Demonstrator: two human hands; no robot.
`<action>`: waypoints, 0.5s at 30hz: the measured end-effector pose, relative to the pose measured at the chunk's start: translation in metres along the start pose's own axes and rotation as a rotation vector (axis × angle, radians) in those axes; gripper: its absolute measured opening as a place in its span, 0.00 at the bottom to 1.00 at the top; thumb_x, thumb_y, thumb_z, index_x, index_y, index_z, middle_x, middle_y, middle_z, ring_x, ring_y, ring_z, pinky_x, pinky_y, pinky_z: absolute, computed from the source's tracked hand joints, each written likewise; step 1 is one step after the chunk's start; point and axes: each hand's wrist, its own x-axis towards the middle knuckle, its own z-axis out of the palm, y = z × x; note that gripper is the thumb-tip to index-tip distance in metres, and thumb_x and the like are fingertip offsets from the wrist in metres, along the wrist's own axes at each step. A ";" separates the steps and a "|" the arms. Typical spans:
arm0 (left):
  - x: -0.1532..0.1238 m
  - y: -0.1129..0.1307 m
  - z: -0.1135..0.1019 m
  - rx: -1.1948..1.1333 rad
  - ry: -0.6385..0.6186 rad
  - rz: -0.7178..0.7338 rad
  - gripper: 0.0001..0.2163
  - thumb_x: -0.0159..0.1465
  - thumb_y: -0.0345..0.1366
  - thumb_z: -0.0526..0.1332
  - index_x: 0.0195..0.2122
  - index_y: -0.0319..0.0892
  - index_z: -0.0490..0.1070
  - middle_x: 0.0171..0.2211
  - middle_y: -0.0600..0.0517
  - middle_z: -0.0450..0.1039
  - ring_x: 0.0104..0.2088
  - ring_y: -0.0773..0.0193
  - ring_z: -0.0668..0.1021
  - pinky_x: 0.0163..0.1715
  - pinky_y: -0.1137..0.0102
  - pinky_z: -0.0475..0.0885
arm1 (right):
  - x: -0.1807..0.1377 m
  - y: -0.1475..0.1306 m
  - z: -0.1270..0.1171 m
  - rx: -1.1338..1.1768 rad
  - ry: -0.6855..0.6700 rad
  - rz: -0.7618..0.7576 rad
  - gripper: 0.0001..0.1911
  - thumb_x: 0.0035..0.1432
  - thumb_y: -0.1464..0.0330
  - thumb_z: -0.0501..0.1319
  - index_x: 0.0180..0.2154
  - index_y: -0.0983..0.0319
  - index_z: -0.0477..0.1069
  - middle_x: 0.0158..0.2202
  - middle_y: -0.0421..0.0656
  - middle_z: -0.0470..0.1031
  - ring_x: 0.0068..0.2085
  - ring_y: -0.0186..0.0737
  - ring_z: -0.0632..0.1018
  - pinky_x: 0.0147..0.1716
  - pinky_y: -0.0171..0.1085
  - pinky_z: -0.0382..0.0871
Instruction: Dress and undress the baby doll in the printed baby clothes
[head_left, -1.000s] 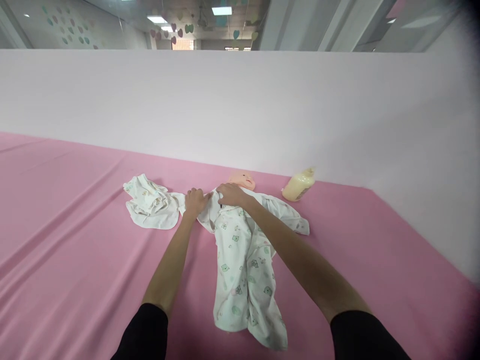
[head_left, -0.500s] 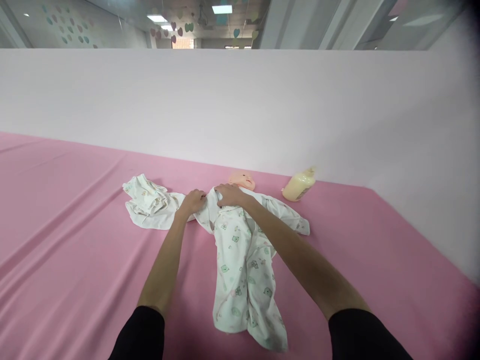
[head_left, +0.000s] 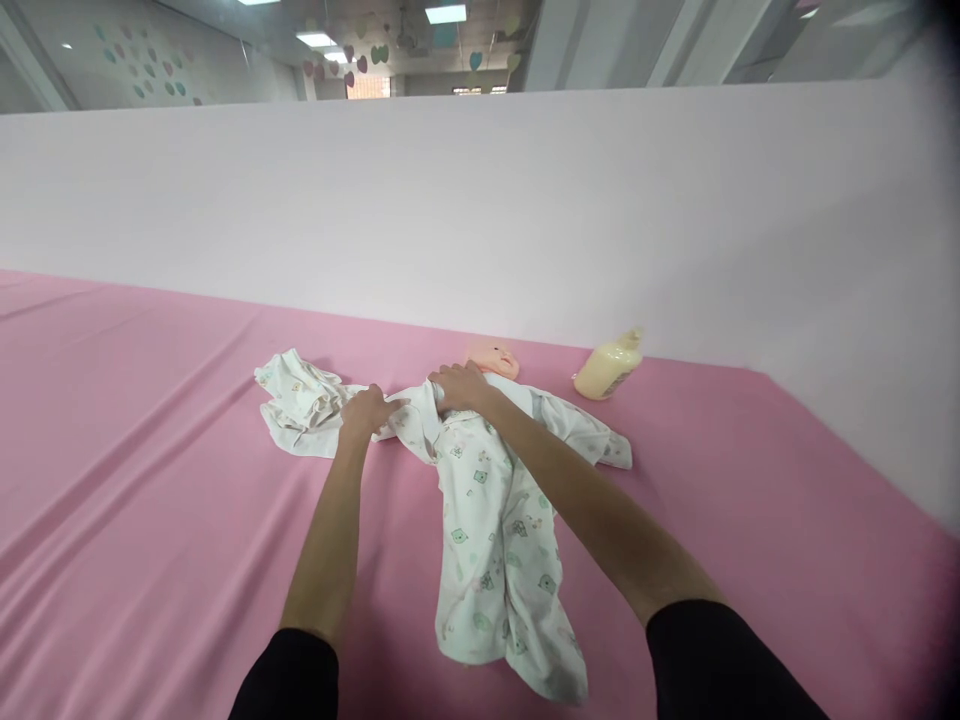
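A doll lies on its back, its head [head_left: 493, 360] at the far end and partly hidden. It wears a white baby shirt [head_left: 574, 420] and printed baby trousers [head_left: 487, 540]. My left hand [head_left: 366, 408] is closed on the shirt's sleeve at the left, fingertips pointing inward. My right hand [head_left: 459, 388] is closed round the shirt at the doll's upper chest and shoulder; its forearm crosses over the doll's body. Beyond my left hand, a crumpled white printed cloth [head_left: 301, 392] lies against the sleeve side.
A pump bottle [head_left: 609, 370] of pale yellow liquid leans near the wall on the right. The pink padded surface [head_left: 187, 520] has long creases at the left. A white partition wall [head_left: 420, 210] with glass above borders the back, and another wall closes the right.
My left hand has slid left along the sleeve, away from the shoulder. My right hand stays at the upper chest. The view has shifted slightly.
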 end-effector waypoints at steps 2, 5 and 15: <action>0.002 -0.002 0.005 -0.124 -0.082 0.036 0.23 0.59 0.58 0.64 0.42 0.43 0.65 0.29 0.47 0.80 0.31 0.53 0.83 0.35 0.66 0.72 | 0.000 0.001 0.001 -0.002 0.012 0.014 0.29 0.55 0.56 0.62 0.56 0.61 0.70 0.57 0.55 0.71 0.57 0.59 0.71 0.58 0.60 0.56; 0.006 0.002 0.019 -0.260 -0.064 0.079 0.23 0.58 0.51 0.67 0.46 0.43 0.63 0.28 0.49 0.79 0.29 0.56 0.82 0.29 0.69 0.70 | 0.001 0.001 0.002 -0.007 0.029 0.031 0.27 0.56 0.54 0.60 0.53 0.63 0.71 0.56 0.56 0.72 0.56 0.58 0.72 0.58 0.58 0.58; 0.009 0.002 0.026 -0.202 0.066 0.124 0.14 0.61 0.35 0.61 0.48 0.43 0.64 0.31 0.50 0.78 0.35 0.58 0.81 0.34 0.68 0.72 | 0.001 -0.003 -0.001 -0.011 0.019 0.057 0.26 0.53 0.60 0.62 0.53 0.63 0.70 0.55 0.56 0.71 0.54 0.58 0.74 0.55 0.55 0.63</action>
